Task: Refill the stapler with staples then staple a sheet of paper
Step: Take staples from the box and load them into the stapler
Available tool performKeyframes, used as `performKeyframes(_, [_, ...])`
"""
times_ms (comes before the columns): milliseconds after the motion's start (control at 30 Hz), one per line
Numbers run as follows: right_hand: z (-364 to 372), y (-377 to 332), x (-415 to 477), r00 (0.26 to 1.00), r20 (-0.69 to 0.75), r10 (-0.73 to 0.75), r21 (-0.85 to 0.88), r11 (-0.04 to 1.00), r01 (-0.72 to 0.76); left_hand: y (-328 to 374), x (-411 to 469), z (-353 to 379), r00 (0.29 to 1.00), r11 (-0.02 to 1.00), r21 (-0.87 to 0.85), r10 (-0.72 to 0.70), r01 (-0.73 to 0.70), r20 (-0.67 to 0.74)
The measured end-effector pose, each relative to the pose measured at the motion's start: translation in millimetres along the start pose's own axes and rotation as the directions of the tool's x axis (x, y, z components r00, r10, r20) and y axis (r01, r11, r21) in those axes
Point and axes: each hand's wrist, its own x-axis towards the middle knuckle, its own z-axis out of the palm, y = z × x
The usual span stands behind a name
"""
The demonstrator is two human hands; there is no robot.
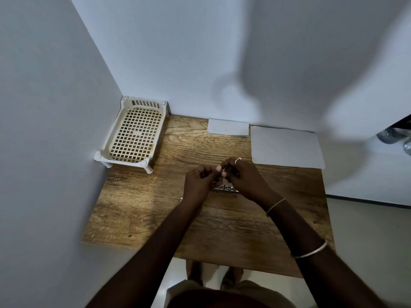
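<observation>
1. Nearest the camera, two bare forearms reach forward over the wooden table (pixel 138 210), meeting above its middle.
2. The stapler (pixel 224 188) lies on the table directly under the hands, only a strip of its metal showing; its long axis runs left to right, and it looks opened, though most of it is hidden.
3. The left hand (pixel 199 181) is curled with thumb and forefinger pinched together; the right hand (pixel 243 174) pinches toward it, fingertips nearly touching. Something small is probably held between them, likely staples, but it is too small to make out.
4. The stapler sits just below and toward the person from the fingertips, and both hands are about equally near it, so the next move is a short drop to line the strip up with the channel.
5. Farther back right lies the sheet of paper (pixel 287 147), well apart from the hands, with a smaller sheet (pixel 228 127) by the wall.
6. A plastic basket (pixel 133 132) stands in the far left corner.
</observation>
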Motion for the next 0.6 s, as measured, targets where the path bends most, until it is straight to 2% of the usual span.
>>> performKeyframes(167, [-5, 1, 9, 0.99, -0.095, -0.102, -0.132, 0.987, 0.089, 7, 13, 6, 0.997, 0.997, -0.003, -0.074, 0.074, -0.012])
performKeyframes(300, [2, 7, 9, 0.991, -0.125, -0.054, -0.132, 0.991, 0.038, 0, 18, 0, 0.997, 0.996, 0.05, -0.071, 0.073, -0.035])
performKeyframes(467, [30, 15, 5, 0.987, -0.145, 0.068, -0.153, 0.984, -0.091, -19, 19, -23, 0.969, 0.958, 0.283, 0.017, 0.055, -0.247])
performKeyframes(600, [49, 19, 4, 0.985, -0.107, 0.138, -0.236, 0.958, -0.16, -31, 16, -37, 0.954, 0.86, 0.508, 0.116, 0.043, -0.276])
